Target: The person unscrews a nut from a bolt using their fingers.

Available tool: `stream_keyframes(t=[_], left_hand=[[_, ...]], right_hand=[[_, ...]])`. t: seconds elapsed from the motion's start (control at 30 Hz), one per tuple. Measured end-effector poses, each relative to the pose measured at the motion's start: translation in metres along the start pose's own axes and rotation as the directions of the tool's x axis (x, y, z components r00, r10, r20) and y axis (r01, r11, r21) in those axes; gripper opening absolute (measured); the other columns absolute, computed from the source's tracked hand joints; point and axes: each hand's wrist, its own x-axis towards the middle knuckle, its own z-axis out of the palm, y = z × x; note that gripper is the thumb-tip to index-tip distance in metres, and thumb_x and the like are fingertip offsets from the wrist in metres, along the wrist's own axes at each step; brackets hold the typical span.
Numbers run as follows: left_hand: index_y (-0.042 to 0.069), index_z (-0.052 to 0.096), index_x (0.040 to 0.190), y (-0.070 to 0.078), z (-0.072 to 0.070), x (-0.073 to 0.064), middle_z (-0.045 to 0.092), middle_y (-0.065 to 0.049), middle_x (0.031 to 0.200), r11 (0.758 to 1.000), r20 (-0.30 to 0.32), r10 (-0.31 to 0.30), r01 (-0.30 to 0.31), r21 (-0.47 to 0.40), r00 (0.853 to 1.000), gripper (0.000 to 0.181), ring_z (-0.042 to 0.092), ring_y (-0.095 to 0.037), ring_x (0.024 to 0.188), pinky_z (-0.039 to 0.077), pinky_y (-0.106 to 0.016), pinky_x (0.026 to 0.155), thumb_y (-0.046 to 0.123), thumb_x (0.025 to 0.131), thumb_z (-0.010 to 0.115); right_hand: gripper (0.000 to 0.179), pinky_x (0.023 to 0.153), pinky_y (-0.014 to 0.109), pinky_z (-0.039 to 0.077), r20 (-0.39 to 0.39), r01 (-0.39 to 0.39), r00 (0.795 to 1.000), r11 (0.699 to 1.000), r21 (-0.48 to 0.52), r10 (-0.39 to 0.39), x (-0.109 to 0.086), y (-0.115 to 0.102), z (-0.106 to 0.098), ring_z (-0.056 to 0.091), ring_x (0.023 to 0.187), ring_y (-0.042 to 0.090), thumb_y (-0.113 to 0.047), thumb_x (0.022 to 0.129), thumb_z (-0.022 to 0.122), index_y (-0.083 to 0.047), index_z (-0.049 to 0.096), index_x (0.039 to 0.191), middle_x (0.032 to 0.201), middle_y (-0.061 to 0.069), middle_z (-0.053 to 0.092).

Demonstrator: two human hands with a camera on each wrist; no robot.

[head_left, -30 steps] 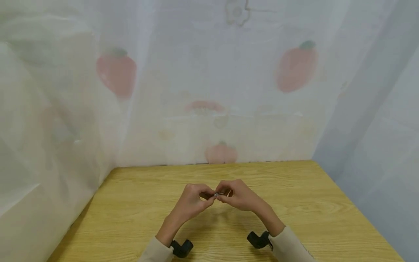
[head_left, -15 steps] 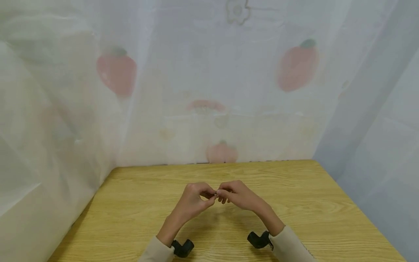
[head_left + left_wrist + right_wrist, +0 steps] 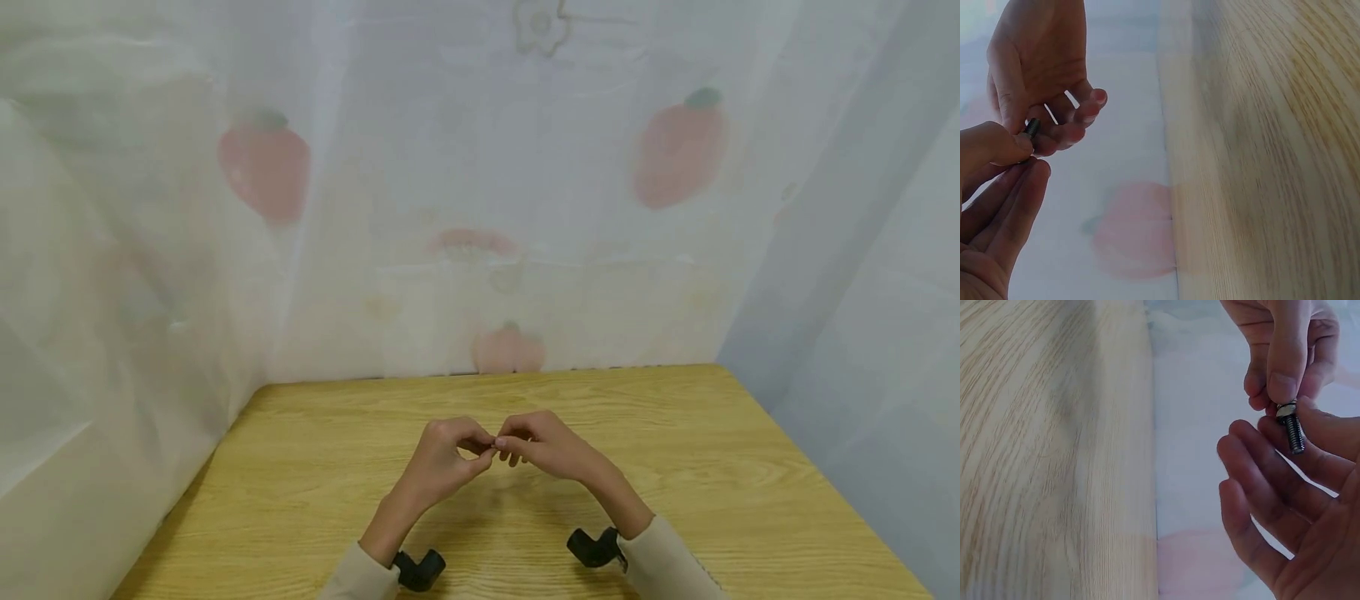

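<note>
My left hand (image 3: 442,458) pinches the head end of a small metal bolt (image 3: 1295,436) between thumb and fingers. A hex nut (image 3: 1285,411) sits on the bolt close to those fingertips, and the threaded shank sticks out past it. From the other side comes my right hand (image 3: 551,446), its thumb and index finger pinching at the nut while the other fingers are loosely bent below. In the left wrist view the dark threaded shank (image 3: 1032,128) shows between the two hands. The bolt head is hidden by the left fingers.
Both hands are above a wood-grain table (image 3: 337,425). A pale curtain (image 3: 405,167) with printed strawberries hangs behind it and along both sides. Dark wrist-camera mounts (image 3: 418,570) stick out near the beige cuffs.
The right thumb has shifted across the bolt and the right fingers have moved under it, covering the silver shank seen earlier in the head view. The left hand stays almost still.
</note>
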Motion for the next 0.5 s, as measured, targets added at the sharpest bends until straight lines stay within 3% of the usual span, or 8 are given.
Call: stream_keyframes(t=[0.13,0.27,0.4,0.5], left_hand=[[0.015,0.075,0.091,-0.0005,0.0009,0.0001,0.072,0.004,0.086,1.000,-0.003,0.022,-0.022,-0.011,1.000,0.011,0.068,0.001,0.073,0.058,-0.017,0.064,0.007,0.084,0.073],[0.014,0.075,0.091,0.0001,0.0013,0.0007,0.072,0.003,0.087,0.999,-0.004,0.023,-0.023,-0.040,1.000,0.011,0.068,0.000,0.073,0.060,-0.024,0.064,0.006,0.084,0.072],[0.017,0.074,0.093,0.0016,0.0008,0.0007,0.072,0.005,0.087,0.999,-0.008,0.013,-0.013,-0.034,1.000,0.012,0.067,0.001,0.074,0.060,-0.025,0.063,0.009,0.085,0.072],[0.017,0.074,0.092,0.0024,0.0006,0.0009,0.072,0.005,0.086,1.000,-0.015,0.015,-0.016,-0.026,1.000,0.011,0.068,0.001,0.074,0.060,-0.024,0.063,0.009,0.085,0.072]], right_hand=[[0.012,0.068,0.032,0.059,-0.013,0.007,1.000,1.000,0.011,-0.007,-0.0010,0.0008,0.0005,0.066,0.079,0.016,-0.026,0.095,0.061,-0.018,0.063,0.104,0.094,0.003,0.069],[0.014,0.068,0.031,0.059,-0.034,0.005,0.999,0.999,0.032,-0.004,-0.0009,0.0027,-0.0004,0.066,0.079,0.020,-0.030,0.096,0.060,-0.019,0.064,0.103,0.095,0.006,0.068],[0.020,0.068,0.032,0.059,0.008,-0.006,1.000,0.998,0.058,0.006,-0.0007,0.0041,-0.0019,0.067,0.077,0.024,-0.032,0.099,0.053,-0.019,0.068,0.099,0.092,0.007,0.070],[0.015,0.068,0.033,0.059,0.042,-0.004,0.999,0.998,0.068,0.001,-0.0012,0.0047,-0.0020,0.067,0.077,0.022,-0.028,0.098,0.055,-0.018,0.066,0.100,0.092,0.005,0.069]])
